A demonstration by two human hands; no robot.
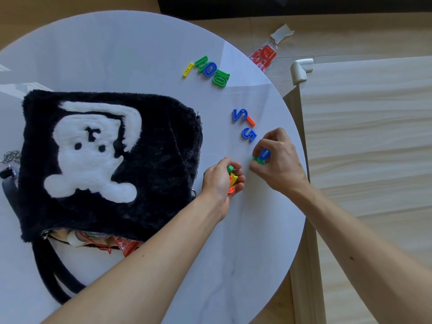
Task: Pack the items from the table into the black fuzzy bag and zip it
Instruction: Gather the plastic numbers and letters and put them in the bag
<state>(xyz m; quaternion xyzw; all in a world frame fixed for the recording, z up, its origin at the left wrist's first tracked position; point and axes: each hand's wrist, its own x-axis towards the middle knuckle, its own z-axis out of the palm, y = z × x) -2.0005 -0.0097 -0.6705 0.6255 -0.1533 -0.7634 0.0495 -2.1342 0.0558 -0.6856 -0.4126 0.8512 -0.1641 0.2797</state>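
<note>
The black fuzzy bag (149,164) with a white bear on it lies flat on the left of the round white table (121,50). Its zipper mouth (93,239) at the near edge is open, with red and beige items showing inside. My left hand (221,181) cups several plastic pieces, green, yellow and orange. My right hand (278,160) pinches a blue and a green piece (263,157) just above the tabletop. Loose on the table lie a blue 5 (249,134), a blue piece (239,114) with an orange stick (251,120), and farther off a row of green, blue and yellow pieces (208,70).
The bag's black handles (53,277) trail toward me and a chain strap (9,156) lies at the left edge. Off the table's right edge a red wrapper (264,57) lies on the wooden floor beside a pale wooden panel (364,136) with a white corner guard (300,70).
</note>
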